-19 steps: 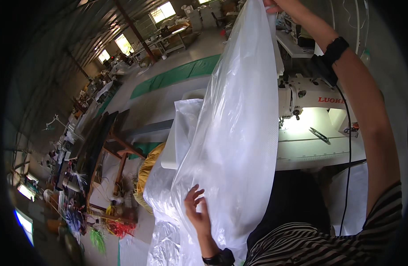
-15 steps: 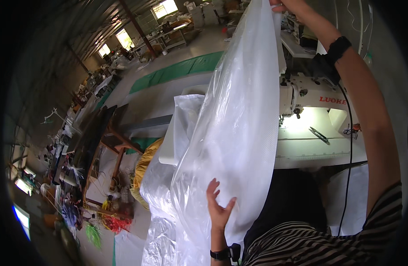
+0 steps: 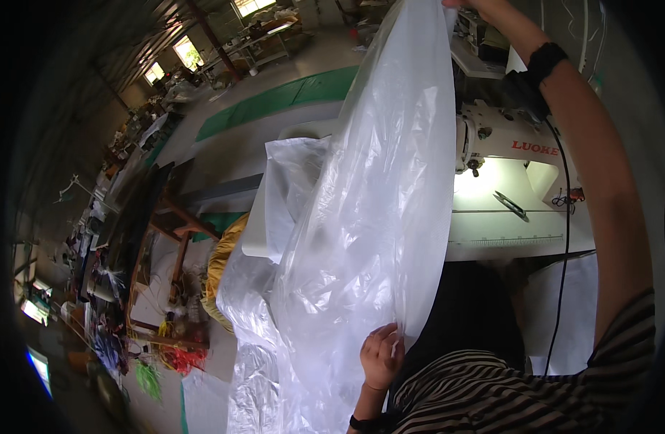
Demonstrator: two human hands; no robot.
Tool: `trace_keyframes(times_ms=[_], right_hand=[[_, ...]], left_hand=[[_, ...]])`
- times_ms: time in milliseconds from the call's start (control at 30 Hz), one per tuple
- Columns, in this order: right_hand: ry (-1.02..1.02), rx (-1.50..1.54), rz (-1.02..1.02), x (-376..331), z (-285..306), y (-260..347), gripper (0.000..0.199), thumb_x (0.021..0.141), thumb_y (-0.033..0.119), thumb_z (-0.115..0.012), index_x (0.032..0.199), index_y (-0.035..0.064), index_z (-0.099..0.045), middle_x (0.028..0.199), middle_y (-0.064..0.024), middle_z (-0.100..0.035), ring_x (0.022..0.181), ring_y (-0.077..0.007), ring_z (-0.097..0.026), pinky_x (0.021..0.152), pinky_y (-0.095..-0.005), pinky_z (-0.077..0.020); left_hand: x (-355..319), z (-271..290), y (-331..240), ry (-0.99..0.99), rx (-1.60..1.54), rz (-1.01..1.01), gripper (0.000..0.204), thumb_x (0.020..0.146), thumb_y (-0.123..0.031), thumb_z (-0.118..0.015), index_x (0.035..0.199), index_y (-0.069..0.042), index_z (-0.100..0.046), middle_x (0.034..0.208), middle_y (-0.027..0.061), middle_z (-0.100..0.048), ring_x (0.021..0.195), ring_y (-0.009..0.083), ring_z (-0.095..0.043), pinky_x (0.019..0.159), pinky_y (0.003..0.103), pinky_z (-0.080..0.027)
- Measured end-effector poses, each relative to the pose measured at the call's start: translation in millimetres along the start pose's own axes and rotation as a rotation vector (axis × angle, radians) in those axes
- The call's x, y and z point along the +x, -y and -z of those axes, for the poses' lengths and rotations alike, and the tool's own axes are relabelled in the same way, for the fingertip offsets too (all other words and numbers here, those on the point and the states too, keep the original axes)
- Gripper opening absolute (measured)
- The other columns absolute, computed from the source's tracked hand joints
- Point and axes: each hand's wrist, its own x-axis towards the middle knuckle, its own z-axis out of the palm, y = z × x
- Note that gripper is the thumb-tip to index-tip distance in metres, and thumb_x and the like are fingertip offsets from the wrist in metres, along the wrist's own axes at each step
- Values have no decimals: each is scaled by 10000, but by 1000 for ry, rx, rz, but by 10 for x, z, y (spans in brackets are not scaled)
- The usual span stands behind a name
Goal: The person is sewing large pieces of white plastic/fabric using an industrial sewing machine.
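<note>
A long, translucent white plastic sheet (image 3: pixel 369 210) hangs in front of me, from the top of the view down past my lap. My right hand (image 3: pixel 468 3), partly cut off by the upper edge, is closed on its top corner with the arm raised high. Low down, my left hand (image 3: pixel 382 356) has its fingers curled together on the sheet's right-hand edge, close to my lap. Right of the sheet stands a white sewing machine (image 3: pixel 517 137) with its lamp lit. A pair of thread snips (image 3: pixel 511 205) lies on the machine's bed.
A black cable (image 3: pixel 566 275) runs down beside my right arm. More crumpled white sheeting (image 3: pixel 256 318) and a yellow cloth bundle (image 3: pixel 224 267) lie to the left, near a wooden frame (image 3: pixel 179 260). Green sheeting (image 3: pixel 275 101) covers part of the floor beyond.
My left hand has moved down and right from the middle of the sheet to its edge, its spread fingers closing there. The right hand stays up at the top corner.
</note>
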Motion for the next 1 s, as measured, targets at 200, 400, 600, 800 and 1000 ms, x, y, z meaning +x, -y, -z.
trace_keyframes(times_ms=[200, 400, 600, 800, 1000], right_hand=[[-48, 8, -62, -5, -60, -116, 200, 943, 222, -611, 914, 24, -622, 695, -73, -594, 490, -143, -550, 449, -286, -523], [-42, -50, -49, -14, 29, -147, 212, 939, 228, -610, 915, 18, -627, 700, -83, -605, 505, -155, -566, 454, -297, -512], [-79, -35, -78, 77, 110, -301, 228, 935, 264, -631, 965, 38, -627, 728, -72, -614, 571, -148, -592, 497, -282, -524], [192, -235, 73, -41, -570, 182, 289, 966, 259, -547, 1119, 23, -614, 969, -75, -668, 846, -158, -719, 616, -289, -515], [-313, 311, 792, 460, -431, 1112, 162, 949, 158, -534, 978, 46, -647, 862, -70, -696, 795, -173, -684, 734, -319, -518]], left_hand=[[-105, -239, -243, 187, -48, 114, 268, 784, -7, -693, 982, -43, -517, 1183, 145, -650, 1053, 331, -645, 809, 395, -557], [-34, -499, -324, 192, 86, 112, 401, 790, -103, -735, 1130, -38, -532, 1076, 103, -681, 979, 343, -648, 809, 405, -545], [-408, -367, 494, 135, -160, 352, 236, 857, -86, -703, 1059, -1, -617, 836, 94, -679, 713, 224, -672, 627, 359, -552], [1444, 2651, 1407, -970, -198, 546, 283, 983, -316, -519, 908, -56, -598, 796, 41, -640, 614, 167, -617, 485, 307, -487], [697, 3870, 8, -764, 491, 326, 235, 862, -41, -519, 1062, -10, -638, 996, 132, -672, 876, 252, -644, 782, 393, -497]])
